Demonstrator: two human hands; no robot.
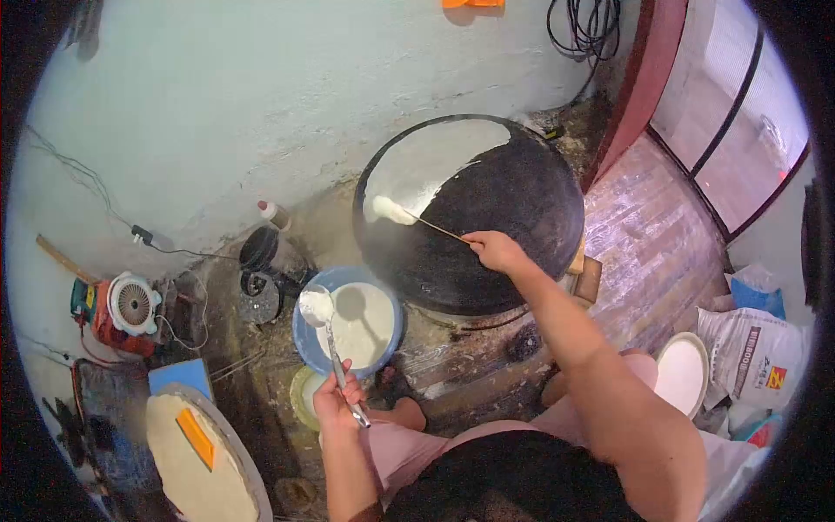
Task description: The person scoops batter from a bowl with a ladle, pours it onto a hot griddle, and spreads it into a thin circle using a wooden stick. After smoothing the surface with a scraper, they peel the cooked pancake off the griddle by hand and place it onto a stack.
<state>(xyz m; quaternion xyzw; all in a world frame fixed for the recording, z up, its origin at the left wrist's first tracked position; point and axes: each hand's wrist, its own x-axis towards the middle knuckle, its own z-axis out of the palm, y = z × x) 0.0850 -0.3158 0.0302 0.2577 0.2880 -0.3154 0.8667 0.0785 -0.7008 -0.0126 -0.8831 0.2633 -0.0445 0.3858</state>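
A large round black griddle point(513, 217) has white batter point(444, 152) spread over its upper left part. My right hand point(497, 251) is closed around the thin handle of a spreader point(445, 230), whose batter-covered head rests on the griddle's left side. Below and left of the griddle stands a blue basin point(396, 335) of white batter. My left hand point(339, 398) grips the metal handle of a ladle point(317, 306); the ladle's bowl, coated with batter, is over the basin's left side.
At the lower left, an orange scraper point(196, 439) lies on a stack of pale flat rounds point(174, 470). A blower point(132, 304) and a bottle point(275, 215) are near the wall. White sacks point(748, 352) and a white round container point(682, 376) stand at right.
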